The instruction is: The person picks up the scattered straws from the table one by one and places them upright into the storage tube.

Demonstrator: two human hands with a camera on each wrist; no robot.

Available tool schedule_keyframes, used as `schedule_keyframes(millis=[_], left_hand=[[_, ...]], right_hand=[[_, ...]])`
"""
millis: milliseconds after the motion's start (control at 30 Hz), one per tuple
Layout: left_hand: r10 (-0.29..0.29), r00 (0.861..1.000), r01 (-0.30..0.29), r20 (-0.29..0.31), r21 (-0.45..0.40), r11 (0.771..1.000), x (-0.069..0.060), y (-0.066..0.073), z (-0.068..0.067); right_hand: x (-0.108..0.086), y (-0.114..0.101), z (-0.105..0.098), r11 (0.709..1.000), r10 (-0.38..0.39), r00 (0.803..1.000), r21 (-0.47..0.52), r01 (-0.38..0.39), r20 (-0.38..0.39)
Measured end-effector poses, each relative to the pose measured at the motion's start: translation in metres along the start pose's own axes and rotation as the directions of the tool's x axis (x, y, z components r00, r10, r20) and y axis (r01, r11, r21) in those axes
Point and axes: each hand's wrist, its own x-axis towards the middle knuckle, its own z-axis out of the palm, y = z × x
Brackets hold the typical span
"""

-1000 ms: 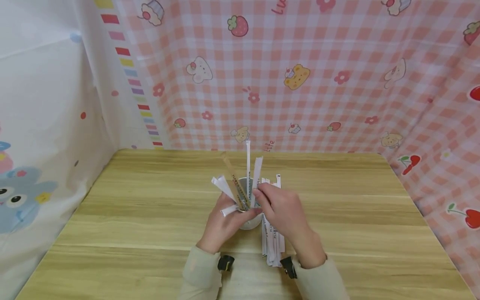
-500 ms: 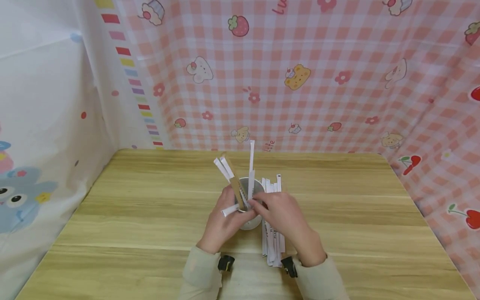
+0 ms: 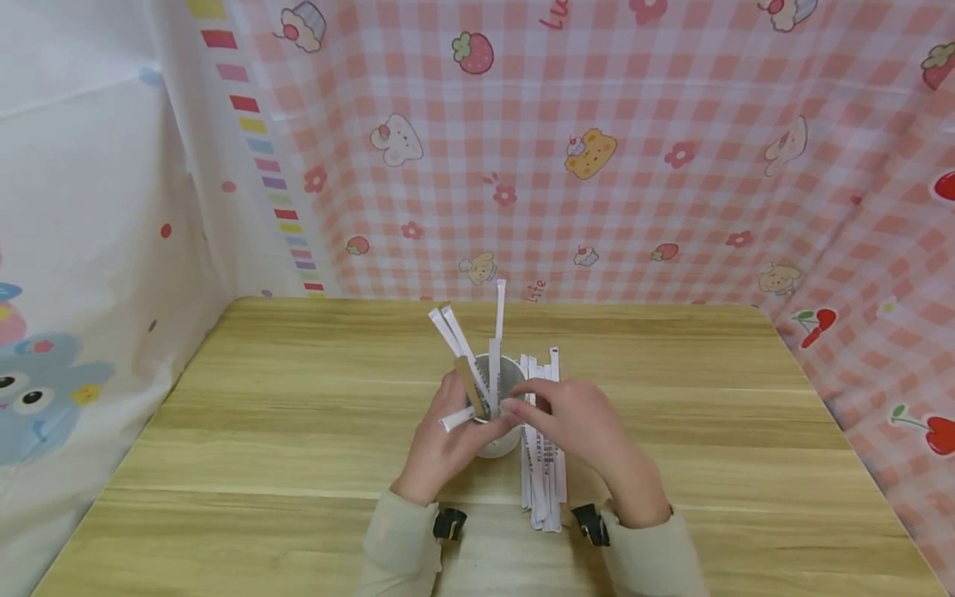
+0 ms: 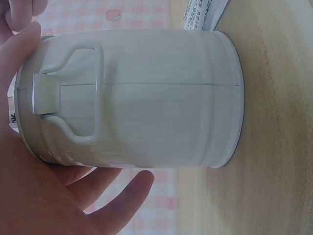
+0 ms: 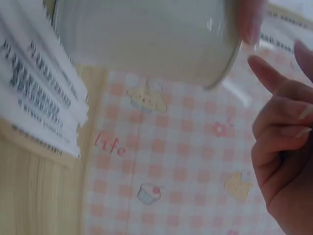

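R hand moved off pkt, loose, part-hiding pkt pile; L hand grips mug.

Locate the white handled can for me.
In the head view, the white handled can is below and slightly right of centre, gripped by the left hand, with the stack of paper packets close on its right.

The white cup stands upright, paper-wrapped sticks, possibly straws, leaning inside; a similar pile lies beside.
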Motion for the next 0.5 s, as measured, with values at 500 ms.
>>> schedule_keyframes(millis=[500], left_hand=[[0.004, 1.000, -0.004, -0.006, -0.012, 1.000, 0.002, 0.000, 0.001]], right_hand=[[-0.006, 0.046, -0.015, 0.964, 0.267, 0.953, 0.048, -0.262, -0.142]])
